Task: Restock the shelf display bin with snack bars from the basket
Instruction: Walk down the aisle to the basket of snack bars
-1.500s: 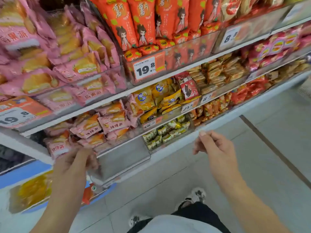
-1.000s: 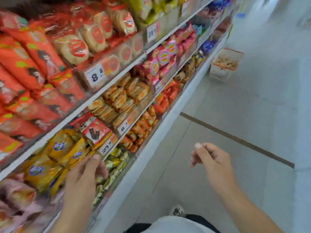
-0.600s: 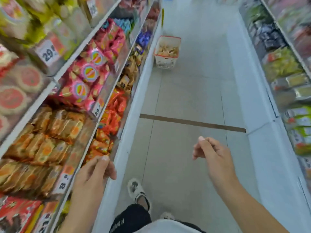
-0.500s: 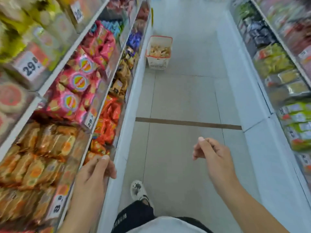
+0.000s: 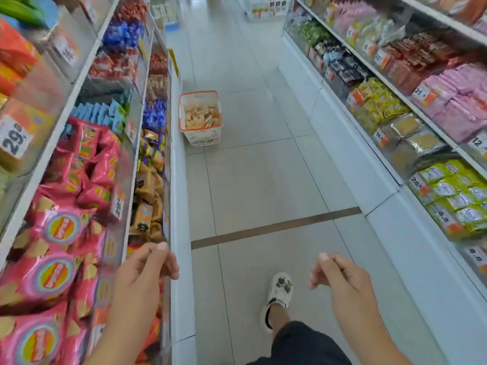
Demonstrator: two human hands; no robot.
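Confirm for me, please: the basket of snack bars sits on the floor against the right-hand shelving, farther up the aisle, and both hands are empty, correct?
Not quite. The head view shows the basket on the floor against the left-hand shelving, not the right. The rest holds: it sits farther up the aisle with snack bars inside, and the left hand and right hand hold nothing.

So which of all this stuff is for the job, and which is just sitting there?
For the job:
- basket on the floor beside the left shelf
- snack bars inside it
- left hand and right hand, both holding nothing

Just there:
- pink packs on the left shelf
- yellow packs on the right shelf
- price tag
- brown floor strip
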